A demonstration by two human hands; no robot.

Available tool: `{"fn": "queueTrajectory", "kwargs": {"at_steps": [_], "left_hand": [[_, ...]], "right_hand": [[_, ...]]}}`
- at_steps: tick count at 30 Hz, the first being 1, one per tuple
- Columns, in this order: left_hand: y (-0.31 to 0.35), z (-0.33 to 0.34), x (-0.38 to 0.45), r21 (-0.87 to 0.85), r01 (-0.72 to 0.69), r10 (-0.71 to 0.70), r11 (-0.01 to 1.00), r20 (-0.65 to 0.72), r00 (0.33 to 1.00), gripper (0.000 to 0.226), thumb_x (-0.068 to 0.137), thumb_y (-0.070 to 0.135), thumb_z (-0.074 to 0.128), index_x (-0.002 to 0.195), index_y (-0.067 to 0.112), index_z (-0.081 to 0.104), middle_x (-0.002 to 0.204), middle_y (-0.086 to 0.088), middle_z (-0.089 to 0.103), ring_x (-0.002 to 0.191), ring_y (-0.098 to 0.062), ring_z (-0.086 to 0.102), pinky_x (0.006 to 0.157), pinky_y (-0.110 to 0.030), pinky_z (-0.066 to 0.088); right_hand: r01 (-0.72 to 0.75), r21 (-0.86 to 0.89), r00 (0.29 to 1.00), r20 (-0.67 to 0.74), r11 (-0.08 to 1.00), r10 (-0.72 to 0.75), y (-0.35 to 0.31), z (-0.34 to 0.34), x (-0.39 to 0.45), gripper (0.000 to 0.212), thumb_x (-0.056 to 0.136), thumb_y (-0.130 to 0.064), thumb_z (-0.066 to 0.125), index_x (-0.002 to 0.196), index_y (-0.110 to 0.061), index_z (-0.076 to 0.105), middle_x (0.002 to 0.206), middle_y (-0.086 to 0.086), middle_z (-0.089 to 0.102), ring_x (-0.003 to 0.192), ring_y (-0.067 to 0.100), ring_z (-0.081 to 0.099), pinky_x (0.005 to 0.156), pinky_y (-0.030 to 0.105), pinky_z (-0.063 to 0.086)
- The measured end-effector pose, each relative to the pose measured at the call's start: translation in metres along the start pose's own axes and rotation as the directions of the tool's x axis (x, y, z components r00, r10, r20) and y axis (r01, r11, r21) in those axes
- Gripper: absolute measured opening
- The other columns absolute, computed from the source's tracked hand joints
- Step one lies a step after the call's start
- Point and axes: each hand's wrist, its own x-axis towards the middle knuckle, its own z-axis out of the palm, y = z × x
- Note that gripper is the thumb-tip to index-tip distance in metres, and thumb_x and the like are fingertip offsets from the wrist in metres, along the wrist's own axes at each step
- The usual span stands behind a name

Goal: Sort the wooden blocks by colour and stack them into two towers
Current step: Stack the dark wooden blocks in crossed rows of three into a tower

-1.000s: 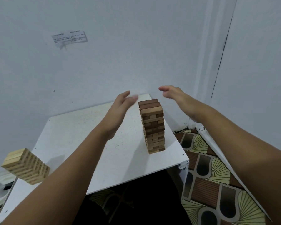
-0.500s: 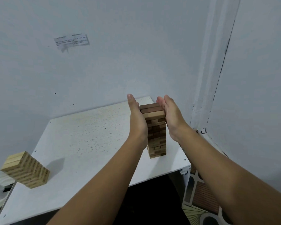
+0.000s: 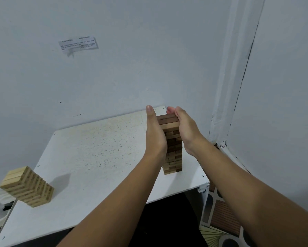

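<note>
Two towers stand on the white table point(image 3: 89, 157), so the sorting looks nearly done. One pale tower point(image 3: 27, 187) sits alone near the left edge. At the right edge, the left hand point(image 3: 155, 134) and right hand point(image 3: 185, 129) press flat, fingers straight, against opposite sides of the dark tower point(image 3: 172, 152) (squaring it, probably). Its lower blocks look lighter, though shadow may explain that.

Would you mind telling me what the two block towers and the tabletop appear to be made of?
Dark tower: wood, brown and tan pieces, matte, faint grain. Pale tower: light unfinished-looking wood, visible end grain. Table: probably white-coated board, judging by its thin flat edge; surface scuffed and speckled.
</note>
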Motion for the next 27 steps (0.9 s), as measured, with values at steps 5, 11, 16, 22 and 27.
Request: {"fn": "queueTrajectory", "kwargs": {"at_steps": [5, 11, 16, 22, 27], "left_hand": [[-0.0012, -0.0019, 0.0023, 0.004, -0.004, 0.005, 1.0, -0.036, 0.999, 0.051, 0.095, 0.082, 0.022, 0.111, 0.045, 0.054, 0.101, 0.012, 0.071, 0.09, -0.003, 0.068, 0.067, -0.025, 0.047], [0.0001, -0.0063, 0.0015, 0.027, 0.004, -0.003, 1.0, -0.025, 1.0, 0.051, 0.102, 0.072, 0.015, 0.105, 0.039, 0.055, 0.058, 0.036, 0.062, 0.052, 0.023, 0.056, 0.047, -0.005, 0.043], [-0.0022, -0.0057, 0.0052, 0.021, 0.021, -0.02, 1.0, -0.044, 0.999, 0.061, 0.099, 0.076, 0.019, 0.102, 0.034, 0.062, 0.063, 0.025, 0.07, 0.058, 0.011, 0.067, 0.055, -0.016, 0.049], [-0.0018, -0.0017, 0.0012, 0.005, 0.024, -0.024, 1.0, -0.031, 0.999, 0.056, 0.1, 0.076, 0.023, 0.085, 0.038, 0.063, 0.067, 0.018, 0.074, 0.06, 0.004, 0.071, 0.068, -0.029, 0.049], [-0.0015, -0.0012, -0.0011, -0.028, 0.021, -0.021, 0.999, -0.02, 1.0, 0.058, 0.1, 0.074, 0.025, 0.081, 0.037, 0.064, 0.069, 0.017, 0.075, 0.061, 0.003, 0.071, 0.067, -0.028, 0.049]], "right_hand": [[0.003, 0.007, 1.0, 0.007, 1.0, -0.003, 0.0014, -0.0002, 0.001, 0.033, 0.106, -0.05, 0.035, 0.109, -0.036, 0.065, 0.12, -0.014, 0.066, 0.12, 0.011, 0.06, 0.116, 0.046, 0.04], [0.002, 0.063, 1.0, 0.0, 0.998, -0.002, 0.004, 0.0002, -0.0002, 0.04, 0.1, -0.06, 0.032, 0.115, -0.04, 0.063, 0.135, -0.013, 0.062, 0.128, 0.01, 0.056, 0.119, 0.046, 0.036], [-0.01, 0.064, 1.0, 0.008, 0.998, 0.01, 0.0086, -0.0009, 0.0019, 0.035, 0.108, -0.05, 0.031, 0.104, -0.035, 0.062, 0.102, -0.015, 0.068, 0.097, 0.003, 0.066, 0.093, 0.03, 0.049], [-0.031, 0.08, 0.999, 0.013, 0.996, 0.03, 0.008, 0.0004, 0.0, 0.038, 0.108, -0.051, 0.031, 0.117, -0.034, 0.063, 0.115, -0.002, 0.073, 0.099, 0.011, 0.07, 0.094, 0.034, 0.054], [-0.01, 0.104, 1.0, 0.004, 0.994, 0.009, 0.0084, -0.0007, -0.0001, 0.038, 0.107, -0.051, 0.033, 0.112, -0.031, 0.065, 0.103, -0.007, 0.074, 0.096, 0.011, 0.071, 0.096, 0.037, 0.054]]}}
